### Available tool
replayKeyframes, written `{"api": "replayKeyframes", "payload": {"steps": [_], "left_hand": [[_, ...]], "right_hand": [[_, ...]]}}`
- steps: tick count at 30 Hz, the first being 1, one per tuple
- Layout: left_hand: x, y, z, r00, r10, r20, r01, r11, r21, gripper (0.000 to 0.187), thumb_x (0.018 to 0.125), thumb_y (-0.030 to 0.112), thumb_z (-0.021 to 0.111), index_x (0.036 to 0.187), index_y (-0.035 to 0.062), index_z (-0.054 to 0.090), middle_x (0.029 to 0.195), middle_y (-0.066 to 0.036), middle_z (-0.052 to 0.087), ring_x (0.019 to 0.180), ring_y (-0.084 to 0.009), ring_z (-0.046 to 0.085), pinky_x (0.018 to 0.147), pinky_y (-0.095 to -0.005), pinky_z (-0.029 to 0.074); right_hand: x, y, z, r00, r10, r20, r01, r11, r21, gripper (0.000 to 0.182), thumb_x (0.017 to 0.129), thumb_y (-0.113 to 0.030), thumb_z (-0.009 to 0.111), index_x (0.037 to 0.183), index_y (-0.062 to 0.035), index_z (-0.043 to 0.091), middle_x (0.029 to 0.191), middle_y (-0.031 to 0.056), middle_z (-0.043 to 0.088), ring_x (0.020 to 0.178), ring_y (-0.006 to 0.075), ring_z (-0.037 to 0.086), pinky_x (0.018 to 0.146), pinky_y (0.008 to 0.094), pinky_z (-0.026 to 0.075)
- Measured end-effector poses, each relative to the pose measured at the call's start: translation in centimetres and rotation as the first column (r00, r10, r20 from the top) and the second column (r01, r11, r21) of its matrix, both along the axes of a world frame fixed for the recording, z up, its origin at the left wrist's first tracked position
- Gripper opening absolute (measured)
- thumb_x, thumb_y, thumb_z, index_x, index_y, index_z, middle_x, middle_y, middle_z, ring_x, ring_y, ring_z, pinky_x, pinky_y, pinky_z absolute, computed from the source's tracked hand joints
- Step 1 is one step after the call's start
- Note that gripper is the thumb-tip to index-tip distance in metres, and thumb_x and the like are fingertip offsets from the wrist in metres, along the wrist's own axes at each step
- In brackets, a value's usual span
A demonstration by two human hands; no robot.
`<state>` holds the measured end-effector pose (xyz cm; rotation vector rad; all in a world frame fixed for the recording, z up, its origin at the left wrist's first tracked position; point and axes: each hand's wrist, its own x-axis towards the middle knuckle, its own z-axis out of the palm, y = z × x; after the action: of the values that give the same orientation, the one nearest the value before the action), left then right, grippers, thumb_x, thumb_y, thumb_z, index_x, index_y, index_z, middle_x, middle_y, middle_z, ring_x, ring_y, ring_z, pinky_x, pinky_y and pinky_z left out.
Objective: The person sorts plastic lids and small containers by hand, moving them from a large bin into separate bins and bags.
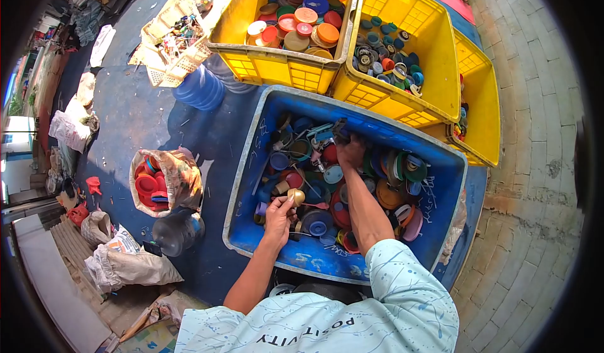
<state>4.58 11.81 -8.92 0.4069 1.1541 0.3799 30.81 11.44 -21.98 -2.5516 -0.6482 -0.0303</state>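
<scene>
A large blue bin (248,158) in front of me holds mixed plastic caps, lids and small plastic scraps. My left hand (277,222) is over the bin's near left part, fingers and thumb closed on a small gold-coloured cap (296,196). My right hand (350,153) reaches down among the pieces at the far middle of the bin. Its fingers are in shadow, close to a dark piece, and I cannot see whether they grip anything. A red lid (340,213) and a blue round cap (318,228) lie between my arms.
Behind the bin stand a yellow crate of mostly orange and red lids (277,60), a yellow crate of smaller caps (434,70) and a third yellow crate (481,101). To the left are a sack of red lids (182,180), a clear jug (179,232) and a cream basket (160,41).
</scene>
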Motion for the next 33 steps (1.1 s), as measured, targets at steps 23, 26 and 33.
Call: {"api": "replayKeyframes", "payload": {"steps": [23, 26, 33], "left_hand": [[9.0, -2.9, 6.6, 0.927, -0.187, 0.325, 0.175, 0.982, 0.065, 0.022, 0.088, 0.019, 0.067, 0.105, 0.0118, 0.055, 0.093, -0.003, 0.062, 0.084, -0.0126, 0.059, 0.071, -0.0295, 0.048], [11.6, -5.7, 8.6, 0.893, -0.223, 0.390, 0.231, 0.973, 0.027, 0.019, 0.090, 0.017, 0.064, 0.105, 0.0114, 0.054, 0.101, -0.005, 0.060, 0.092, -0.0160, 0.059, 0.081, -0.0351, 0.050], [19.5, -14.9, 11.3, 0.869, -0.221, 0.442, 0.245, 0.970, 0.002, 0.025, 0.094, 0.023, 0.058, 0.113, 0.0093, 0.049, 0.105, -0.006, 0.059, 0.098, -0.0192, 0.059, 0.085, -0.0361, 0.051]], "right_hand": [[-2.1, -18.7, 22.8, 0.404, 0.474, -0.782, 0.756, 0.309, 0.577, 0.031, 0.084, -0.034, 0.068, 0.103, -0.0108, 0.061, 0.091, 0.0017, 0.065, 0.081, 0.0127, 0.062, 0.074, 0.0294, 0.049], [-1.7, -23.5, 21.9, 0.386, 0.576, -0.721, 0.801, 0.178, 0.571, 0.028, 0.087, -0.030, 0.062, 0.107, -0.0093, 0.059, 0.095, 0.0046, 0.064, 0.082, 0.0174, 0.063, 0.072, 0.0314, 0.053], [0.1, -28.6, 23.7, 0.381, 0.546, -0.746, 0.886, 0.015, 0.464, 0.022, 0.088, -0.025, 0.059, 0.099, -0.0061, 0.060, 0.093, 0.0088, 0.065, 0.077, 0.0225, 0.060, 0.068, 0.0396, 0.052]]}}
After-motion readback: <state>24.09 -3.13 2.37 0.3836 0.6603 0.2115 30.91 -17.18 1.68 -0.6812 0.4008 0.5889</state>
